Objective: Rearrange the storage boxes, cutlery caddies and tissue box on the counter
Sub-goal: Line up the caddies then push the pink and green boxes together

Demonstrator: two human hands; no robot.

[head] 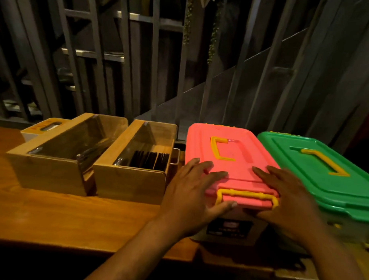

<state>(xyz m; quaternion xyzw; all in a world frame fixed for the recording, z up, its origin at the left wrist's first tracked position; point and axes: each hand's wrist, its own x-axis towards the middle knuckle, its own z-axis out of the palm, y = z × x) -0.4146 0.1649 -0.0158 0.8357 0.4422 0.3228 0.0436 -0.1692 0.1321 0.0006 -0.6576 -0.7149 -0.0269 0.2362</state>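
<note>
Hands: your left hand (195,189) and right hand (286,192) lie flat on the near end of the pink-lidded box (231,154); fingers spread on the lid, thumbs hooked under the near lip beside the yellow latch (247,195). Clasping the box end, not curled into fists.
Pink box position: third in the row from the left, on the wooden counter (61,217), its near end reaching the counter's near edge.
Green-lidded box (325,165): just right of the pink one, sides close or touching; you cannot tell which. Angled away to the far left.
Cutlery caddies: left caddy (59,156) and right caddy (134,161) stand side by side left of the pink box, both with clear covers; dark handles show in the right one.
Tissue box (44,127): far left, tucked behind the left caddy, only its top showing.
Progress: all five items sit in one row along the counter. No final layout is given, so done versus left is unclear.
Step in hand, by judgement: you look set to slide or lift the pink box; nothing looks displaced yet.
</note>
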